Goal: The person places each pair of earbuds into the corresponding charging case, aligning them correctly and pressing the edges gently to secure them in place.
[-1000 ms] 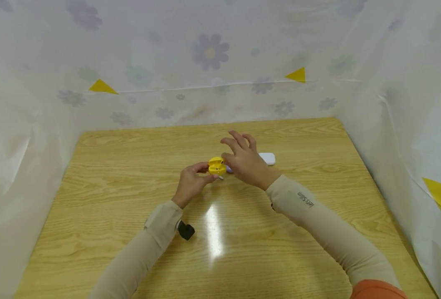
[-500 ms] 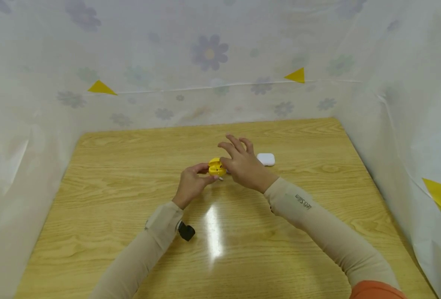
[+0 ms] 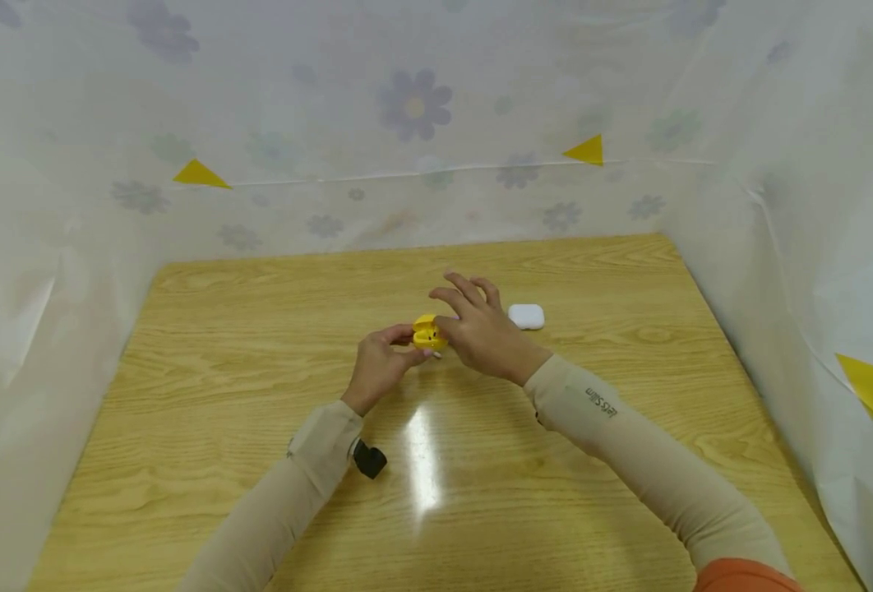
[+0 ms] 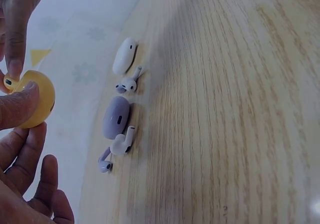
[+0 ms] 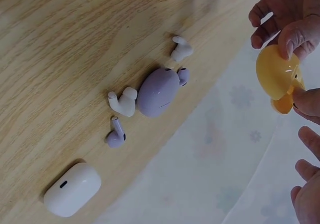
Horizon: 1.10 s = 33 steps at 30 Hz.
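Note:
Held up off the table is a yellow earbud case (image 3: pixel 425 340), its lid raised. My left hand (image 3: pixel 379 367) grips it between thumb and fingers from the left. From the other side my right hand (image 3: pixel 490 333) reaches in, pinching a yellow earbud (image 4: pixel 8 82) at the case's opening, as the left wrist view shows. The right hand's other fingers are spread and raised. How deep the earbud sits is hidden by the fingers. Behind the hands, a purple earbud case (image 5: pixel 159 91) lies on the table, closed.
Around the purple case lie a white earbud (image 5: pixel 124 104), another white earbud (image 5: pixel 182 49), a purple earbud (image 5: pixel 115 137) and a second purple earbud (image 5: pixel 184 75). A closed white case (image 3: pixel 527 316) is to the right. Patterned sheeting (image 3: pixel 414 197) stands behind the wooden table (image 3: pixel 259 329).
My right hand has moved slightly left and down, bringing the yellow earbud closer into the case. The left hand stays nearly still around the case.

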Motion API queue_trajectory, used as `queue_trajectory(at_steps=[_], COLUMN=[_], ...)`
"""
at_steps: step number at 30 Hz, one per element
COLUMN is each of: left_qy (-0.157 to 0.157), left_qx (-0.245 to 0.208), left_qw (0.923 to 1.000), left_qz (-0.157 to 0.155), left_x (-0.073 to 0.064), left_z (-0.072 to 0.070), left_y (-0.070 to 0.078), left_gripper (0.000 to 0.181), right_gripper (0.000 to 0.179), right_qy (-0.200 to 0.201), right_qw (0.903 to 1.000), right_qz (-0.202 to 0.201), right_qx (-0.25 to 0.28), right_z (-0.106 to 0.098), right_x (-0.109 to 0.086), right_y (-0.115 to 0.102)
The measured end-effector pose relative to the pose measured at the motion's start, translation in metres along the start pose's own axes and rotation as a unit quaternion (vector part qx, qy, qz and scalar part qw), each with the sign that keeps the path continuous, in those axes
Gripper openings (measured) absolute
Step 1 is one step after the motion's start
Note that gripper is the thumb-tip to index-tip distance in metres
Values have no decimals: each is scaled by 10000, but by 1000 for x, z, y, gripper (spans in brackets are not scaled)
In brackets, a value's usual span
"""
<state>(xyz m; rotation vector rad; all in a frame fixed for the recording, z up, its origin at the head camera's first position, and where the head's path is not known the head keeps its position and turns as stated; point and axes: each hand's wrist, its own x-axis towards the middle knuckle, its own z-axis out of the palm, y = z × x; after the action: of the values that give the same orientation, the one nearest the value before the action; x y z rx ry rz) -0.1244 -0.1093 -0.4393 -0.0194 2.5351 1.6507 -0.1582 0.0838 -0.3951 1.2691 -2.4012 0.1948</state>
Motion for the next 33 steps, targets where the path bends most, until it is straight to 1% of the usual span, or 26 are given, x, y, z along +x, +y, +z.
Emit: queue_trajectory(at_steps=[5,10,16,22,26,29,33], left_qy=[28,24,31,-5,-7,-3,4], left_qx=[44,54,36,-10,9,24,18], left_qw=[10000,10000,10000,10000,10000,10000,10000], left_qz=[7,22,33,7,31,22,-46], left_x=[0,0,1,2,1,1,1], left_z=[0,1,2,2,2,2,2], left_y=[-1,-2,-4,-5,-5,-5,-5], left_gripper=[36,37,37,37,37,37,38], right_gripper=[9,13,13,16,14,13,16], right_qy=[109,115,17,-123,-139,-245,-411], right_qw=[9999,9997,9993,9990,9986,9983,9980], right_qz=[-100,-211,-368,-425,-495,-514,-474], right_qx=[72,61,96,110,155,152,107], right_z=[2,3,2,0,1,3,4], right_x=[-1,0,0,1,0,-1,-1], right_y=[1,4,7,8,9,9,10])
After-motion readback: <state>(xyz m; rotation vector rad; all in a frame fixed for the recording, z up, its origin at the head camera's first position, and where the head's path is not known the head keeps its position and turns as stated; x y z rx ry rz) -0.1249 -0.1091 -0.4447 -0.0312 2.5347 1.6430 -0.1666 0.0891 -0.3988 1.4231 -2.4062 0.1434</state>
